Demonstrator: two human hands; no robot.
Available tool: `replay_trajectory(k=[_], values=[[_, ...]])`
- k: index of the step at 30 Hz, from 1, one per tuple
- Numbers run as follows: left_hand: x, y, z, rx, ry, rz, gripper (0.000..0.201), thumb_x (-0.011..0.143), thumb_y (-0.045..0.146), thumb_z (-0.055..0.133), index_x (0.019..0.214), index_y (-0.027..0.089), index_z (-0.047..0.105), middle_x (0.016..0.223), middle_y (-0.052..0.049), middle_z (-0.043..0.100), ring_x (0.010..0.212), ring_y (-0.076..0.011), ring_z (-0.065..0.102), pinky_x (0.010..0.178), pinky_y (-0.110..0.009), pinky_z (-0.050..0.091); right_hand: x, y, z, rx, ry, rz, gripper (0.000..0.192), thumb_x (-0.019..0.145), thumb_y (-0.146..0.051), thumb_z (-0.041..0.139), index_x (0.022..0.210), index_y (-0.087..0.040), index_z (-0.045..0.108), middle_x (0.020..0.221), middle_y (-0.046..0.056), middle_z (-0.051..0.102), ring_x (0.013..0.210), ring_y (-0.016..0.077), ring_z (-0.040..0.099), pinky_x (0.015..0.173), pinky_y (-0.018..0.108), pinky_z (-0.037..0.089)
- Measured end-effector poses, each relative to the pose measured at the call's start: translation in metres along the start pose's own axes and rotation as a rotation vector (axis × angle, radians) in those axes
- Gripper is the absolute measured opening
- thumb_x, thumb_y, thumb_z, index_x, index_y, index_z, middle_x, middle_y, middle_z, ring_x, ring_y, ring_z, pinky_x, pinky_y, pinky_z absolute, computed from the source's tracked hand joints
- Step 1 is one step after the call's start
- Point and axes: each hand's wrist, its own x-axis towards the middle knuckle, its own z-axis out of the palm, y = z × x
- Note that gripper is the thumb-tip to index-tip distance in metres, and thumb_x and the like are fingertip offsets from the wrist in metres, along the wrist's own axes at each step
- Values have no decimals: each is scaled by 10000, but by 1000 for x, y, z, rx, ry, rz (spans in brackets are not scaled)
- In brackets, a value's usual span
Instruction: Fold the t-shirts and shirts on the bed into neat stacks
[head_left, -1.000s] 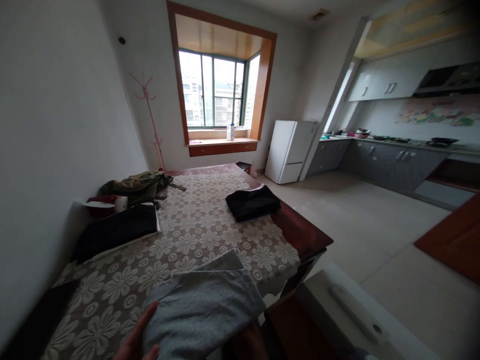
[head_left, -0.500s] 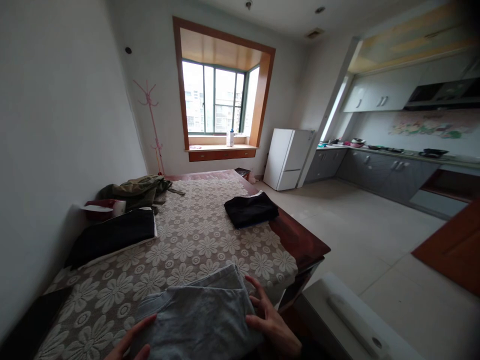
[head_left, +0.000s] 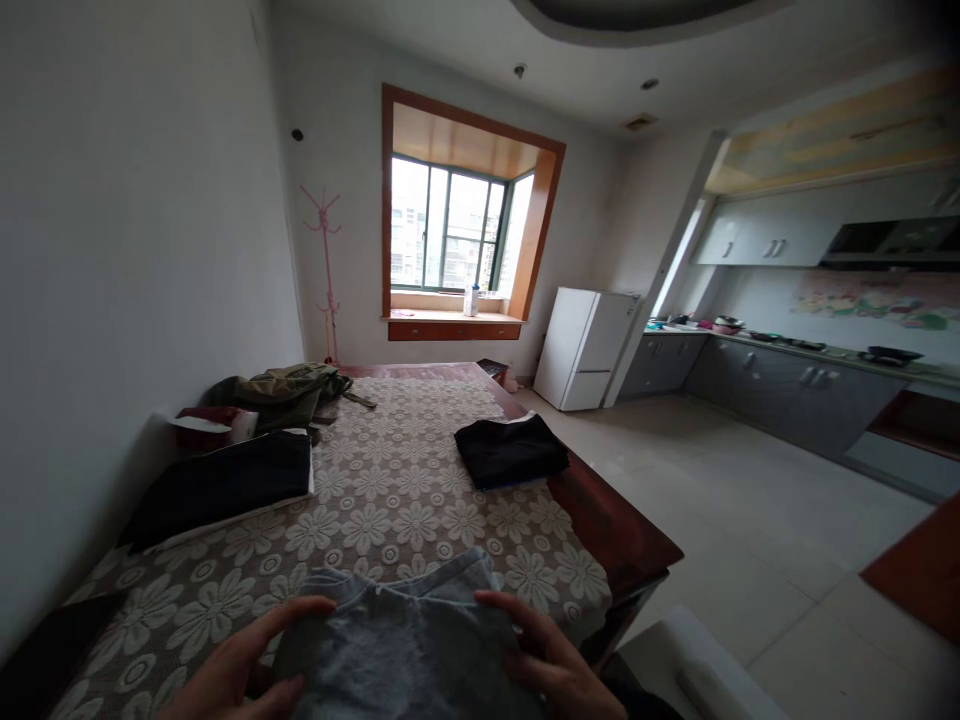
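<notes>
A folded grey garment (head_left: 405, 650) fills the bottom middle of the view, above the near edge of the table; which kind of garment it is I cannot tell. My left hand (head_left: 244, 655) grips its left side, fingers along the upper edge and thumb lower down. On the opposite side my right hand (head_left: 551, 655) holds it, with the index finger reaching over the top corner. The lower part of the garment runs out of view. Farther back lies a folded black cloth (head_left: 510, 450), and a larger folded black cloth (head_left: 225, 485) rests at the left.
A flowered lace cloth (head_left: 375, 510) covers the wooden table (head_left: 607, 510). Along the wall are a green bag (head_left: 289, 390) and a dark red box (head_left: 210, 428). A white bench-like piece (head_left: 697, 670) stands at lower right. Beyond are a fridge (head_left: 585, 350) and kitchen counter.
Both hands have closed more firmly round the garment's sides, and its upper surface now looks tilted and more rumpled. My view has tipped up slightly.
</notes>
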Motion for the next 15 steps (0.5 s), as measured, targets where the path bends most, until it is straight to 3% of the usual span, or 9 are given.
replay_trajectory(k=[3, 7, 9, 11, 15], values=[[25, 48, 11, -79, -25, 43, 481, 763, 460, 765, 1220, 318, 718, 1252, -26, 744, 797, -204, 725, 748, -310, 626, 11, -56, -21, -84, 154, -57, 621, 695, -230, 661, 1310, -308, 693, 1079, 30, 741, 934, 261, 636, 802, 361, 474], [113, 98, 43, -361, -84, 205, 485, 738, 335, 783, 1203, 245, 676, 1134, -44, 720, 816, -181, 706, 666, -258, 582, 63, -160, -68, -414, 281, -202, 563, 715, -255, 634, 1272, -228, 709, 1210, 65, 714, 1047, 298, 627, 841, 369, 491], [170, 111, 67, -508, -4, 247, 538, 664, 272, 826, 1180, 230, 679, 1183, -70, 689, 835, -174, 693, 647, -242, 561, 101, -206, -95, -600, 354, -285, 530, 727, -242, 600, 1241, -194, 724, 1207, 77, 721, 1079, 297, 623, 868, 359, 498], [223, 116, 94, -568, 3, 234, 569, 690, 285, 811, 1232, 234, 648, 1128, -78, 687, 807, -162, 674, 622, -243, 550, 139, -240, -123, -716, 436, -293, 545, 713, -199, 550, 1226, -163, 729, 1128, 78, 744, 1018, 273, 641, 847, 339, 506], [299, 114, 145, -677, 38, 214, 607, 749, 366, 784, 1304, 236, 576, 1022, -63, 684, 772, -129, 640, 625, -224, 531, 196, -264, -175, -816, 570, -228, 529, 670, -169, 524, 1136, -164, 773, 1017, 77, 764, 938, 245, 649, 806, 312, 515]])
